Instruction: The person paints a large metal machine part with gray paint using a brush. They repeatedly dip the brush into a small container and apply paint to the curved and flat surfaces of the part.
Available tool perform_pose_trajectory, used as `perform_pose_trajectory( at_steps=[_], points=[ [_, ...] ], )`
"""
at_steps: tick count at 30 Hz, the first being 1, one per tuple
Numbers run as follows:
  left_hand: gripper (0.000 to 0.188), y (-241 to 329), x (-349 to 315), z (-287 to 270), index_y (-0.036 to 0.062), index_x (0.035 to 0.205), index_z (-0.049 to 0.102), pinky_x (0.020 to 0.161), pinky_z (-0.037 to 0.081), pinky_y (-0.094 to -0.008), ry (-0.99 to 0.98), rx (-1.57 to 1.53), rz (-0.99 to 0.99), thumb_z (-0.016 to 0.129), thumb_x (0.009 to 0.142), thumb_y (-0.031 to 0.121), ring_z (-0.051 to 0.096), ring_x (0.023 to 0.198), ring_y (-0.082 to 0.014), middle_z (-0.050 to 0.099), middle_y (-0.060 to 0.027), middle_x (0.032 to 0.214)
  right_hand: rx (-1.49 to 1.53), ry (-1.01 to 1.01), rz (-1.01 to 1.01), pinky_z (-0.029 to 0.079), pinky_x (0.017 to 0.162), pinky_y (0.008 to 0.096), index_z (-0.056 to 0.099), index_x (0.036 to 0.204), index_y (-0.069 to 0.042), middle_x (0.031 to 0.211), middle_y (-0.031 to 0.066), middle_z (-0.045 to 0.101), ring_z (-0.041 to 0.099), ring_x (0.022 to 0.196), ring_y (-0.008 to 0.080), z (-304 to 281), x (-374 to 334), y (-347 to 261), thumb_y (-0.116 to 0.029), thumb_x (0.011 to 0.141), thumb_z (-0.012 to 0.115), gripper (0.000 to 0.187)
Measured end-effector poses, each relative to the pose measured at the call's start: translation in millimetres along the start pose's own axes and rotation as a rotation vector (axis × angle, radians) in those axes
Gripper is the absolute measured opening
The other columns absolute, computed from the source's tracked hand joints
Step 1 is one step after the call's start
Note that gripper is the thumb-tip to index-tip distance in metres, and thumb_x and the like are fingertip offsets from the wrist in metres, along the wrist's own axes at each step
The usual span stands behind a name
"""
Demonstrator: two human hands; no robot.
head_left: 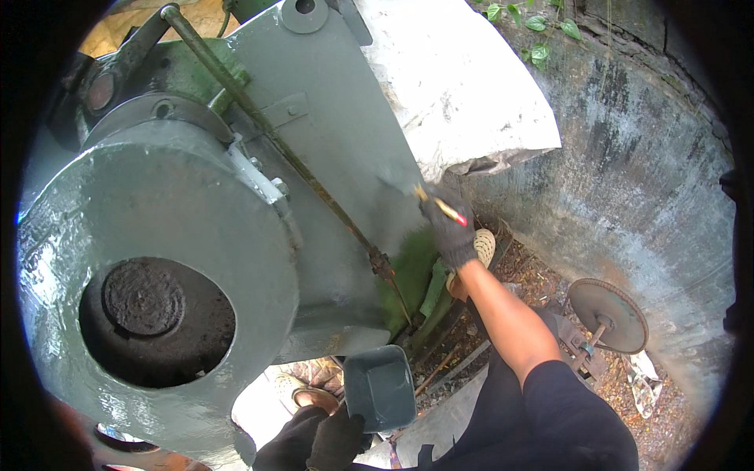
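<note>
In my right hand (452,229), in a dark glove, is a paintbrush (446,207) with a pale handle and a red end. Its bristles touch or nearly touch the right edge of a large metal panel (338,110) coated grey-green; a brighter green patch (416,263) shows lower down. My left hand (336,441), also gloved, grips the near-left side of a square container (408,392), dark grey-green inside. What lies in it is hard to make out. Left of the panel stands a glossy cylindrical housing (188,204) with a dark round opening.
A thin rusty rod (290,157) runs diagonally across the panel. Behind the panel's right edge lies a white sheet (463,86). A stained curved wall (581,157) bounds the right side. Near my right leg stands a round metal disc (609,314) on a shaft, above littered ground.
</note>
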State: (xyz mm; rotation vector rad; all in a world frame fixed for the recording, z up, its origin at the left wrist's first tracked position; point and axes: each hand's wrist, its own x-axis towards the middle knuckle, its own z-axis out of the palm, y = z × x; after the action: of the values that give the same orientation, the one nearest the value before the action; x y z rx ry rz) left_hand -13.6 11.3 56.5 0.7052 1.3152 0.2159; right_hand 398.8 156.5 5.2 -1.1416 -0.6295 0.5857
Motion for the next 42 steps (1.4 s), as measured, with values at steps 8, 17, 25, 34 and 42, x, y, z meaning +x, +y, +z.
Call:
perform_pose_trajectory(
  at_steps=[8,17,25,34,42],
  points=[
    [0.045,23,-20,47,-0.0084,0.123,0.059,0.065,0.056,-0.0352,0.209,0.331,0.068,0.049,0.110,0.033,0.066,0.072,-0.0236,0.067,-0.0163,0.092,0.093,0.019,-0.441,0.061,0.088,0.0319,0.069,0.129,0.002,0.107,0.0105,0.076,0.073,0.095,0.0173,29,42,-30,-0.008,0.103,0.070,0.028],
    [0.047,-15,25,-7,-0.0080,0.124,0.059,0.065,0.056,-0.0349,0.080,0.201,0.071,0.049,0.109,0.035,0.066,0.073,-0.0230,0.066,-0.0158,0.092,0.254,0.108,-0.731,0.061,0.087,0.0346,0.067,0.132,0.004,0.105,0.0122,0.077,0.074,0.093,0.0194,87,108,-140,-0.010,0.103,0.071,0.032],
    [0.048,-11,24,-13,-0.0077,0.125,0.059,0.065,0.055,-0.0346,-0.031,0.066,0.027,0.049,0.109,0.037,0.066,0.073,-0.0225,0.066,-0.0153,0.092,0.108,0.030,-0.527,0.060,0.085,0.0310,0.071,0.128,0.001,0.105,0.0103,0.077,0.073,0.093,0.0167,62,66,-90,-0.007,0.101,0.073,0.029],
    [0.045,17,-27,51,-0.0044,0.120,0.063,0.065,0.053,-0.0310,0.207,0.225,0.087,0.050,0.110,0.038,0.064,0.070,-0.0198,0.065,-0.0122,0.086,0.202,0.014,-0.656,0.062,0.089,0.0336,0.068,0.129,0.003,0.109,0.0099,0.075,0.074,0.098,0.0191,54,59,-114,-0.002,0.101,0.071,0.028],
    [0.050,-13,3,18,-0.0034,0.112,0.066,0.062,0.050,-0.0273,0.342,0.380,0.213,0.049,0.111,0.043,0.063,0.073,-0.0152,0.066,-0.0103,0.087,0.124,0.084,-0.758,0.059,0.081,0.0311,0.069,0.128,0.002,0.102,0.0102,0.076,0.072,0.088,0.0164,88,97,-172,-0.011,0.102,0.073,0.029]
  ],
)
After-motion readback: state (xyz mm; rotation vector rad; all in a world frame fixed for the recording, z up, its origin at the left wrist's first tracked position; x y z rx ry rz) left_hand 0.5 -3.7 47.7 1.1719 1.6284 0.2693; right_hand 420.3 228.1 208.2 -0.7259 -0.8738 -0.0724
